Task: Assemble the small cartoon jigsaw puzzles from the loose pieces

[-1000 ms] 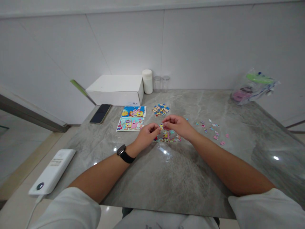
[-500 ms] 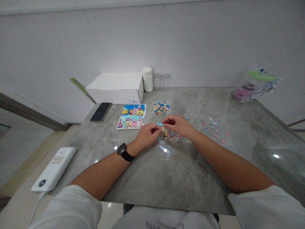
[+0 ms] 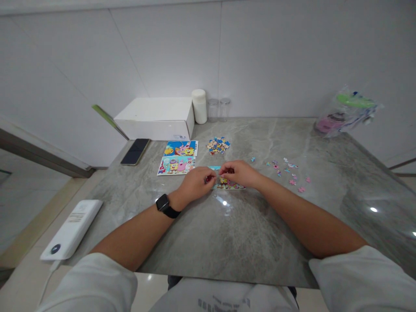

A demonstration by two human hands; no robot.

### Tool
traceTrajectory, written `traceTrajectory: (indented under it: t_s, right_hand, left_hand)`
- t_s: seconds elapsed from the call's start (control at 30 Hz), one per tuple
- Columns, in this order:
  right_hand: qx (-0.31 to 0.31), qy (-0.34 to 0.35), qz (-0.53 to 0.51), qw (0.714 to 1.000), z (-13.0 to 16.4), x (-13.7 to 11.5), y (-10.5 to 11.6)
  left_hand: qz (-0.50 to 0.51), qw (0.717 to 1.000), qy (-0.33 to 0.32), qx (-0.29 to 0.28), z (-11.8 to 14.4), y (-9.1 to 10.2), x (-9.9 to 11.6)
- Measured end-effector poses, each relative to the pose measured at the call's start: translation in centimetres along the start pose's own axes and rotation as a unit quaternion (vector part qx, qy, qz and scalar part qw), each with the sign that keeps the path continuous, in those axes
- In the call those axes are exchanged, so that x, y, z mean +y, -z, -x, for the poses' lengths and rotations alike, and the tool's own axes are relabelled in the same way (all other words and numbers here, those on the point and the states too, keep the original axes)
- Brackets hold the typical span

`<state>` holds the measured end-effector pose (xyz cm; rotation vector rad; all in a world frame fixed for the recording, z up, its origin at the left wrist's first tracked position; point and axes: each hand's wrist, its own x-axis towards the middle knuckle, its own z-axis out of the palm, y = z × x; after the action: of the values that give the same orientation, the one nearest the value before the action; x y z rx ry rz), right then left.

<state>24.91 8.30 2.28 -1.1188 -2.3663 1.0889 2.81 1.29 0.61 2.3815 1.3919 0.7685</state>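
My left hand (image 3: 196, 183) and my right hand (image 3: 238, 173) meet over a small, partly assembled colourful jigsaw (image 3: 227, 185) lying flat on the grey marble table (image 3: 227, 234). The fingertips of both hands pinch together at the jigsaw's upper left, where a small piece seems held between them; the piece itself is too small to make out. A black watch sits on my left wrist. A heap of loose pieces (image 3: 217, 145) lies just beyond the hands. Scattered pink and blue pieces (image 3: 289, 172) lie to the right.
Two cartoon picture cards (image 3: 178, 157) lie left of the jigsaw, a dark phone (image 3: 135, 151) further left. A white box (image 3: 157, 118), a white jar (image 3: 199, 106) and two glass jars stand by the wall. A plastic bag (image 3: 346, 113) sits far right, a white power bank (image 3: 72, 229) at the left edge.
Both hands have dropped lower onto the jigsaw and drawn closer together. The view has shifted slightly.
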Motion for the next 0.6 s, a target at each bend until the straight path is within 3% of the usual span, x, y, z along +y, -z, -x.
traceTrajectory:
  t_s: [0.3, 0.6]
  right_hand:
    - [0.018, -0.015, 0.043, 0.999, -0.2, 0.3, -1.0]
    - [0.037, -0.013, 0.046, 0.998, -0.2, 0.6, -1.2]
  left_hand:
    - [-0.006, 0.996, -0.065, -0.056, 0.4, -0.4, -0.7]
    - [-0.010, 0.996, -0.061, -0.067, 0.5, -0.4, -0.5]
